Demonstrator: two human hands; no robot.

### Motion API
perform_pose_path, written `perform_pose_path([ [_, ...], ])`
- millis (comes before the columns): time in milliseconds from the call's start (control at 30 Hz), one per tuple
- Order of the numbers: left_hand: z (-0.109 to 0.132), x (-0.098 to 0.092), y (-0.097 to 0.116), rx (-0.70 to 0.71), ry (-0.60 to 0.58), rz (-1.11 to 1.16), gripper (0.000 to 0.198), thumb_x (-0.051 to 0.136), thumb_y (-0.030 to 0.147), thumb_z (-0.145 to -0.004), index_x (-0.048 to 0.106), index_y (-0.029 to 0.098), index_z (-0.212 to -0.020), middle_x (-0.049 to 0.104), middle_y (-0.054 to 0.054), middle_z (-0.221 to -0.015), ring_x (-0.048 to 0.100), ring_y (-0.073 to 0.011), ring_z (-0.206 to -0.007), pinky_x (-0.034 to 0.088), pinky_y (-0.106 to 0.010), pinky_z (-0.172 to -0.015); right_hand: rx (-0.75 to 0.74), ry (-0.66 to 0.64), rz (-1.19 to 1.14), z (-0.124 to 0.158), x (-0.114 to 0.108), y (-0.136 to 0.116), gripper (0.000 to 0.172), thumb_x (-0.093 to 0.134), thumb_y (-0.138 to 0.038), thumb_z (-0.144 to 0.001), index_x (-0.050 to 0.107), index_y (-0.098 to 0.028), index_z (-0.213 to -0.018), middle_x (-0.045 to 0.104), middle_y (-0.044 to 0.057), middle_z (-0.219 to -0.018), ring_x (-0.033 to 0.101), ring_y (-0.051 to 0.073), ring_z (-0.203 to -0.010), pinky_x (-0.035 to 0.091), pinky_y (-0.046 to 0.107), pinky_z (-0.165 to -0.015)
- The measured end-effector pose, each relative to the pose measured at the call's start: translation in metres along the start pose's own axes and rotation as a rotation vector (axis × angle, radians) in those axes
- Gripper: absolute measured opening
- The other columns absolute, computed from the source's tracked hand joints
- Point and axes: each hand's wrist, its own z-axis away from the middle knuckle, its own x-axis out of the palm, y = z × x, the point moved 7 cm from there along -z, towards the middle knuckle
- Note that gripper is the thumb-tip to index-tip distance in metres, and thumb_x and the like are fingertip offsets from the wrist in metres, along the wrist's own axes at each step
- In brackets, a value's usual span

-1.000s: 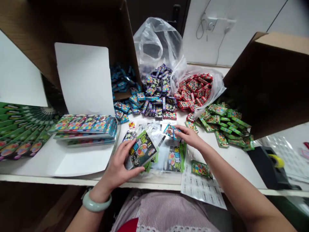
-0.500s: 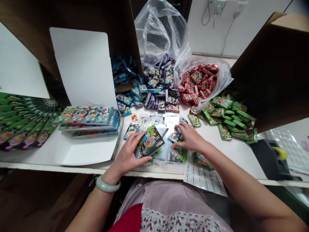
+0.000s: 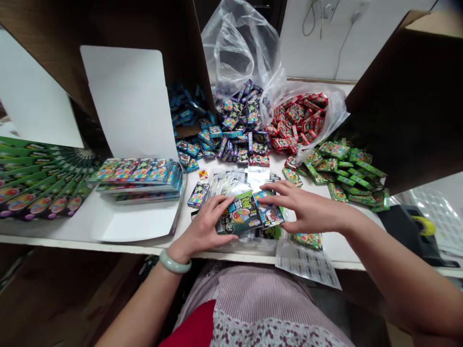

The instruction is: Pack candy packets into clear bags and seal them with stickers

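Observation:
My left hand (image 3: 208, 222) grips the left side of a dark green printed packet (image 3: 240, 215), thumb below and fingers above. A small blue printed box (image 3: 268, 208) is held by my right hand (image 3: 304, 205), its left edge right beside the packet. Beneath both lie clear plastic bags (image 3: 229, 182) with dark print. A single blue and purple box (image 3: 198, 193) rests left of the bags, with a tiny red and yellow piece (image 3: 203, 174) above it. Right of my right hand's lower edge, a green printed box (image 3: 307, 240) lies on a silver label sheet (image 3: 307, 265).
Piles of blue (image 3: 188, 149), purple (image 3: 240, 115), red (image 3: 298, 120) and green boxes (image 3: 352, 173) line the back. An open white carton (image 3: 137, 224) with stacked strips stands left, beside fanned green cards (image 3: 43, 183). A black tape dispenser (image 3: 405, 233) sits right, and big brown cartons flank the table.
My right hand has picked up the blue box and brought it against the packet. My left hand and the packet have shifted slightly right, and the packet is turned flatter.

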Motion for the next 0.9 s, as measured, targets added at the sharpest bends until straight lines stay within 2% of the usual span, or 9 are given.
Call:
perform_pose_path([
  [200, 0.001, 0.002, 0.007, 0.020, -0.051, 0.080, 0.095, 0.080, 0.042, -0.070, 0.028, 0.028, -0.149, 0.043, -0.013, -0.135, 0.045, -0.0330, -0.124, 0.041, -0.053, -0.106, -0.037, -0.093, 0.003, -0.004, 0.001, 0.000, 0.071, 0.067, -0.011, -0.068, 0.053, -0.026, -0.136, 0.044, 0.010, -0.145, 0.040, 0.032, -0.132, 0.038, 0.052, -0.108],
  [333, -0.003, 0.007, 0.011, 0.013, -0.081, 0.160, 0.097, 0.080, 0.044, -0.069, 0.028, 0.029, -0.148, 0.043, -0.012, -0.134, 0.045, -0.0333, -0.125, 0.042, -0.054, -0.106, -0.044, -0.093, -0.037, -0.009, 0.002, 0.000, 0.071, 0.067, -0.009, -0.067, 0.054, -0.024, -0.136, 0.045, 0.010, -0.144, 0.040, 0.031, -0.132, 0.040, 0.049, -0.107],
  [400, -0.005, 0.011, 0.011, -0.008, -0.088, 0.181, 0.095, 0.080, 0.044, -0.069, 0.029, 0.028, -0.148, 0.043, -0.013, -0.134, 0.045, -0.0334, -0.125, 0.042, -0.054, -0.105, -0.007, -0.074, -0.048, -0.012, 0.003, 0.004, 0.075, 0.066, -0.009, -0.068, 0.049, -0.022, -0.140, 0.043, 0.012, -0.145, 0.039, 0.031, -0.133, 0.038, 0.049, -0.109],
  [533, -0.007, 0.014, 0.009, -0.044, -0.044, 0.150, 0.095, 0.080, 0.040, -0.068, 0.030, 0.027, -0.147, 0.044, -0.012, -0.131, 0.046, -0.0332, -0.123, 0.042, -0.054, -0.105, 0.029, -0.060, -0.184, -0.013, 0.010, 0.010, 0.085, 0.062, -0.010, -0.074, 0.026, -0.021, -0.150, 0.029, 0.014, -0.154, 0.034, 0.028, -0.139, 0.034, 0.047, -0.113],
  [600, -0.006, 0.013, 0.008, -0.054, -0.003, 0.120, 0.095, 0.080, 0.040, -0.069, 0.029, 0.026, -0.148, 0.044, -0.013, -0.130, 0.046, -0.0329, -0.122, 0.042, -0.054, -0.105, 0.056, 0.047, -0.252, -0.010, 0.011, 0.011, 0.077, 0.061, -0.014, -0.079, 0.027, -0.023, -0.148, 0.031, 0.012, -0.152, 0.033, 0.027, -0.139, 0.032, 0.048, -0.114],
  [667, -0.005, 0.010, 0.007, -0.064, 0.034, 0.095, 0.094, 0.079, 0.040, -0.069, 0.030, 0.025, -0.147, 0.044, -0.013, -0.130, 0.045, -0.0330, -0.122, 0.041, -0.054, -0.105, 0.142, 0.193, -0.275, -0.005, 0.014, 0.013, 0.054, 0.060, -0.023, -0.086, 0.042, -0.025, -0.136, 0.039, 0.011, -0.145, 0.037, 0.027, -0.137, 0.032, 0.051, -0.113],
  [733, -0.005, 0.007, 0.007, -0.073, 0.059, 0.076, 0.092, 0.079, 0.039, -0.070, 0.031, 0.024, -0.147, 0.044, -0.013, -0.130, 0.046, -0.0328, -0.122, 0.041, -0.053, -0.105, 0.221, 0.273, -0.291, 0.000, 0.023, 0.013, 0.034, 0.059, -0.031, -0.090, 0.053, -0.026, -0.123, 0.039, 0.012, -0.143, 0.035, 0.029, -0.137, 0.032, 0.054, -0.112],
  [833, -0.009, -0.002, 0.013, -0.082, 0.121, 0.062, 0.089, 0.080, 0.038, -0.070, 0.033, 0.024, -0.144, 0.044, -0.013, -0.128, 0.046, -0.0318, -0.122, 0.042, -0.052, -0.105, 0.282, 0.361, -0.357, 0.007, 0.034, 0.012, 0.034, 0.060, -0.035, -0.089, 0.054, -0.028, -0.122, 0.030, 0.010, -0.149, 0.026, 0.032, -0.141, 0.028, 0.057, -0.114],
  [900, -0.013, -0.011, 0.019, -0.120, 0.219, 0.058, 0.092, 0.081, 0.039, -0.068, 0.032, 0.024, -0.144, 0.044, -0.013, -0.129, 0.045, -0.0323, -0.123, 0.040, -0.053, -0.107, 0.345, 0.486, -0.451, 0.014, 0.035, 0.016, 0.041, 0.062, -0.038, -0.088, 0.050, -0.031, -0.126, 0.033, 0.011, -0.145, 0.033, 0.032, -0.138, 0.034, 0.055, -0.111],
])
